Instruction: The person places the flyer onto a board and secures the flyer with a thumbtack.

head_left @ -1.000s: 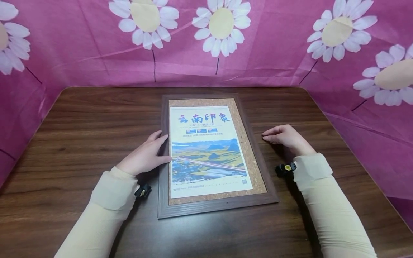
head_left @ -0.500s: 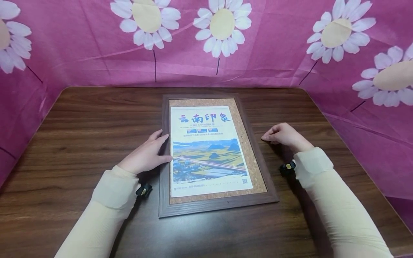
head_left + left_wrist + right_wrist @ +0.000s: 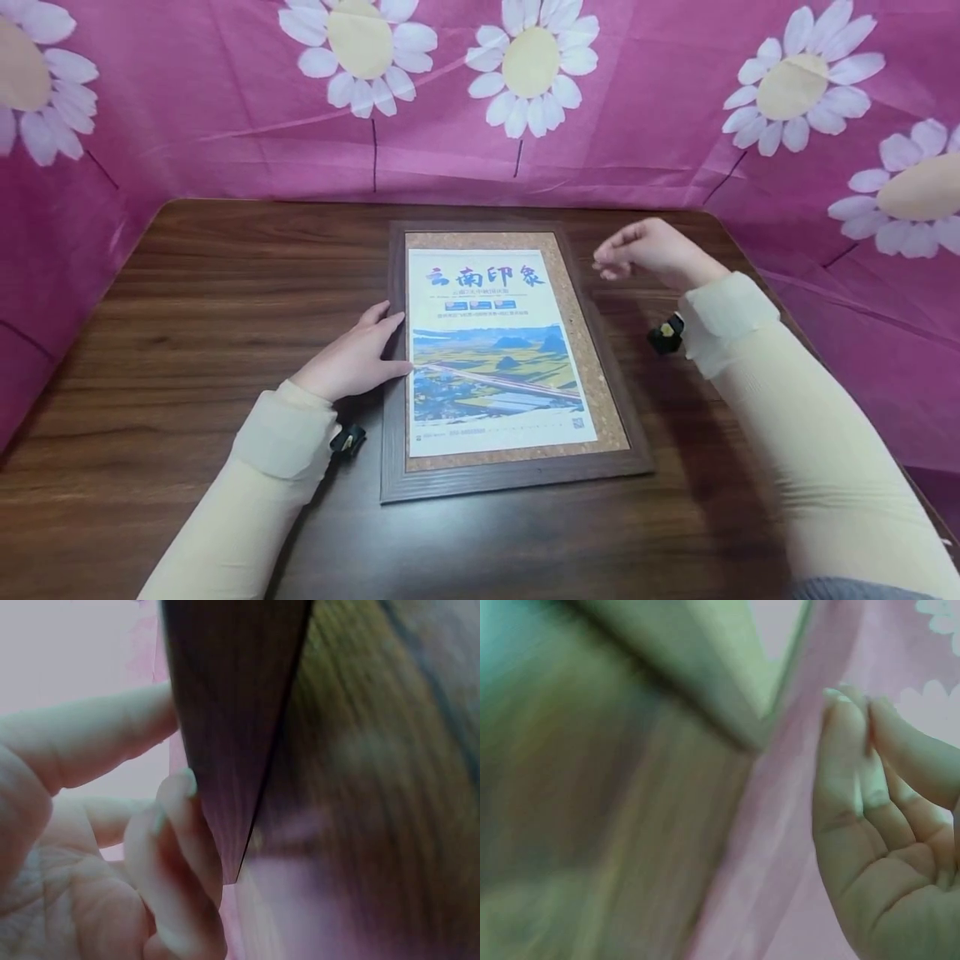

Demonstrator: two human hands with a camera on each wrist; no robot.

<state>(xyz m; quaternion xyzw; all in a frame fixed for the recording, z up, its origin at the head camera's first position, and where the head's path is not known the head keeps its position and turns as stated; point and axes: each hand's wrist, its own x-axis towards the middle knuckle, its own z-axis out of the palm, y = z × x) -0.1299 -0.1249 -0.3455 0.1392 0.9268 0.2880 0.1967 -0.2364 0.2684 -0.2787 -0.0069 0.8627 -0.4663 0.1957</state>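
A dark-framed cork board (image 3: 517, 475) lies flat on the table. On its cork rests a printed poster (image 3: 495, 375) with a landscape picture and Chinese lettering. My left hand (image 3: 351, 360) touches the board's left edge, its thumb reaching onto the frame and its other fingers along the side. In the left wrist view the fingers (image 3: 150, 727) meet the frame's side wall (image 3: 232, 742). My right hand (image 3: 652, 250) is raised off the board's upper right side, with thumb and fingertips drawn together. Whether something small sits between those fingertips (image 3: 844, 712) cannot be made out.
The board lies on a brown wooden table (image 3: 225, 292). Pink cloth (image 3: 637, 150) with large white flowers hangs behind the table and at its sides. A small black device (image 3: 348, 442) is strapped at each wrist.
My right hand has lifted from low beside the board's right edge and moved toward its upper right corner. The left hand stays on the frame; the view has shifted slightly.
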